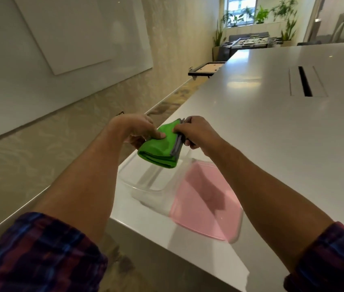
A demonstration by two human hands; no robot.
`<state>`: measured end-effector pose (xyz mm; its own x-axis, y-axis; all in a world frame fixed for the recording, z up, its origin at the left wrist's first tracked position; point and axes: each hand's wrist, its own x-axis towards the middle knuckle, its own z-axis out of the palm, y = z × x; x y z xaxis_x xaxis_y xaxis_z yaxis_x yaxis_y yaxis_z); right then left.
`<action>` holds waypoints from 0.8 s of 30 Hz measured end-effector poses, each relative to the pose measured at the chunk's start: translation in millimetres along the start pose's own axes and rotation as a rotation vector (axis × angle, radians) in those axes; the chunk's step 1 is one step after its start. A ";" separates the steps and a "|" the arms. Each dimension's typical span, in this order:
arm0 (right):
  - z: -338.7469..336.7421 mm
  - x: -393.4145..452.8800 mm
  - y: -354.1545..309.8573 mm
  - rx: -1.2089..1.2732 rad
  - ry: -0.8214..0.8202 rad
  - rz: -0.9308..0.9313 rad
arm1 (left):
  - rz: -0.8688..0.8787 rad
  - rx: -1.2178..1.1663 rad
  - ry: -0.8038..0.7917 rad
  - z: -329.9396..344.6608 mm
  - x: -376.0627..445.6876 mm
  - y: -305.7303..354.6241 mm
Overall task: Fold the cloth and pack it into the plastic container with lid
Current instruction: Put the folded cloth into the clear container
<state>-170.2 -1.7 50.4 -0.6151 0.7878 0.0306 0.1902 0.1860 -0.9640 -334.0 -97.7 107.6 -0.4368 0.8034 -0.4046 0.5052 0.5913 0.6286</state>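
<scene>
A folded green cloth (160, 148) with a grey edge hangs in the air, held from both sides. My left hand (139, 129) pinches its left side with the thumb on top. My right hand (194, 131) grips its grey-edged right side. Directly below the cloth, a clear plastic container (145, 182) stands open on the white table near the corner. A pink lid (205, 199) lies flat on the table, touching the container's right side.
The white table (272, 127) stretches away to the right, with a cable slot (305, 81) set in it farther back. Its corner and left edge run close to the container. A whiteboard wall stands on the left across a carpeted strip of floor.
</scene>
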 end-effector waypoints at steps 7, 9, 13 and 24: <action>31.0 -0.7 -7.2 -0.578 -0.079 -0.120 | -0.055 0.090 -0.010 7.0 -2.0 -30.9; 35.5 -1.9 -5.5 -0.704 -0.076 -0.153 | -0.068 0.114 -0.005 16.7 0.6 -35.5; 45.5 -2.1 2.5 -0.875 -0.095 -0.196 | -0.062 0.207 0.018 35.9 10.1 -45.4; 67.1 1.8 10.8 -1.478 -0.082 -0.293 | 0.019 0.577 0.018 51.7 16.2 -52.5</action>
<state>-220.6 -37.6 22.3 -0.7971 0.5943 0.1072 0.6028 0.7722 0.2008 -329.2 -112.2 33.7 -0.4336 0.8158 -0.3827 0.8351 0.5234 0.1693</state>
